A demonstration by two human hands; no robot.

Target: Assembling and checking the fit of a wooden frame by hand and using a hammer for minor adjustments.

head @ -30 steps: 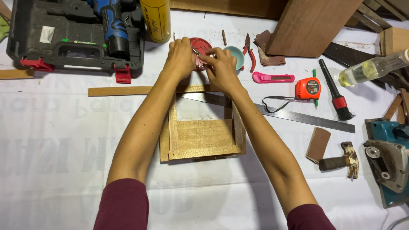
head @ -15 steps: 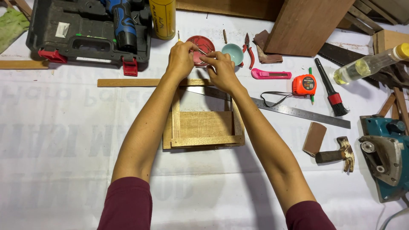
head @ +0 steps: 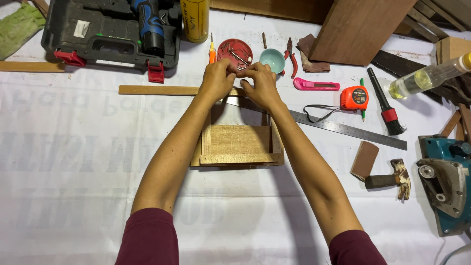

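Note:
My left hand (head: 216,81) and my right hand (head: 262,86) meet fingertip to fingertip over the far edge of a small open wooden box (head: 240,142). Together they pinch what looks like a small nail, mostly hidden by the fingers. Just beyond the fingers sits a red dish (head: 230,49) of nails, with a small teal bowl (head: 272,60) beside it. A thin wooden strip (head: 157,90) runs left from under my left hand. A steel ruler (head: 348,130) passes under my right wrist and slants off to the right.
A drill case (head: 108,34) and yellow can (head: 195,17) stand far left. Pliers (head: 289,54), pink cutter (head: 316,86), tape measure (head: 354,98), brush (head: 385,105), hammer (head: 392,179), sanding block (head: 364,159) and power planer (head: 446,181) lie right. A brown board (head: 363,27) leans behind.
Both hands have drawn back a little from the red dish toward the box's far edge and pressed closer together. The box has not moved.

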